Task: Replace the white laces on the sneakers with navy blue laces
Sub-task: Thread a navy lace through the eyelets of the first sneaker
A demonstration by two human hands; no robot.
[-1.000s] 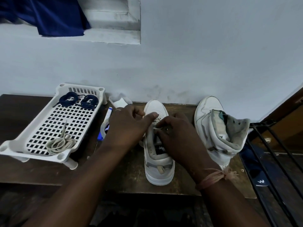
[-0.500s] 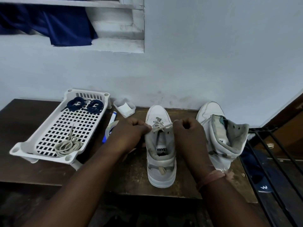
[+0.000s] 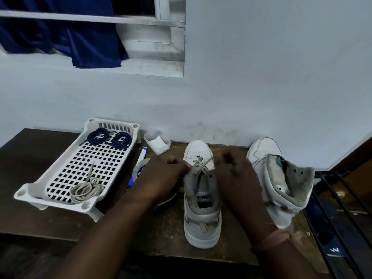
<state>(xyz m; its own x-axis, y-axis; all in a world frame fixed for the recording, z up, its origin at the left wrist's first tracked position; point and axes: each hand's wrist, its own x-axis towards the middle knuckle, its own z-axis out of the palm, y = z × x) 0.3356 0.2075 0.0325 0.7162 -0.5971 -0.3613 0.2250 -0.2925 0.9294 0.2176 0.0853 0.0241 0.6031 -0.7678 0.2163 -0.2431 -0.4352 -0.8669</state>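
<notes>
Pinching the white lace (image 3: 202,164), both hands (image 3: 201,176) flank the sneaker (image 3: 202,214), toe wallward.

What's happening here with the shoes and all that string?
A person is unlacing the middle sneaker. The left hand and right hand each pinch its white lace near the toe. The other sneaker has no lace showing. A white tray holds one removed lace and two navy lace bundles, unused.

tray (image 3: 30,195) left of sneakers (image 3: 202,210), on table (image 3: 40,150)
</notes>
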